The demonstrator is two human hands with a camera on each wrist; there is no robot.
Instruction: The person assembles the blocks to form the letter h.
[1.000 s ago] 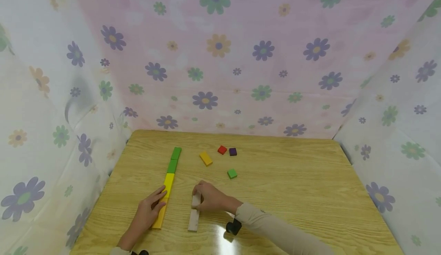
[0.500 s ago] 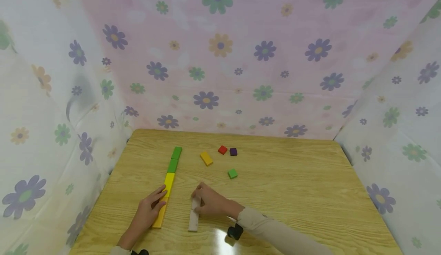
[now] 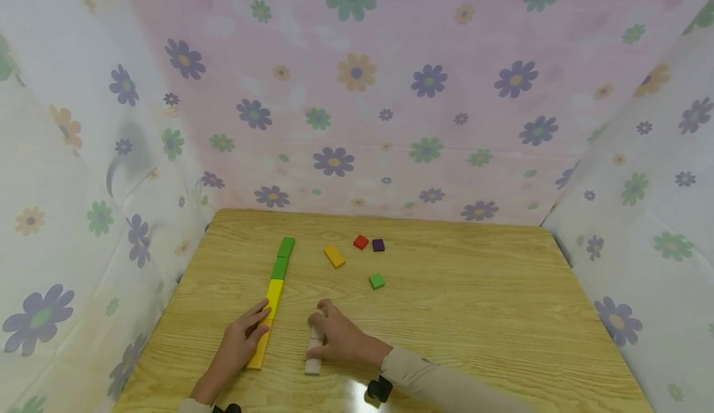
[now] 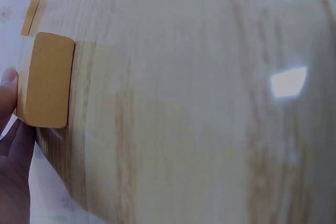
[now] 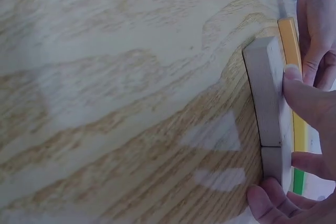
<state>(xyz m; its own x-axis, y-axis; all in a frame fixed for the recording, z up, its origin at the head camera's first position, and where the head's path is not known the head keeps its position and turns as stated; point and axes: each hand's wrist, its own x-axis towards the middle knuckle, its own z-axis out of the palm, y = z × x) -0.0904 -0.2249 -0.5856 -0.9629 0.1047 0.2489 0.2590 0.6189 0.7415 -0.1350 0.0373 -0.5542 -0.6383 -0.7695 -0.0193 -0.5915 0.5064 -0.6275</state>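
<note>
A straight row of flat blocks lies on the left: two green blocks [image 3: 282,258] at the far end, then a yellow block [image 3: 274,290] and an orange block [image 3: 258,357]. My left hand [image 3: 237,343] rests along this row, fingers over the yellow block and thumb by the orange one. To its right, two pale wooden blocks [image 5: 268,98] lie end to end, the seam between them showing in the right wrist view. My right hand [image 3: 347,337] grips this pair, fingers curled at the far end and thumb on the near block. It partly hides them in the head view.
Beyond the right hand lie a loose orange block [image 3: 334,257], a red block [image 3: 361,242], a dark purple block [image 3: 379,245] and a small green block [image 3: 377,281]. Flowered cloth [image 3: 390,128] surrounds the wooden table [image 3: 474,314] at the back and sides.
The right hand slides nearer along the pale blocks, its thumb moving from around the seam down onto the near block. The gap between the two blocks has closed. The left hand stays put.
</note>
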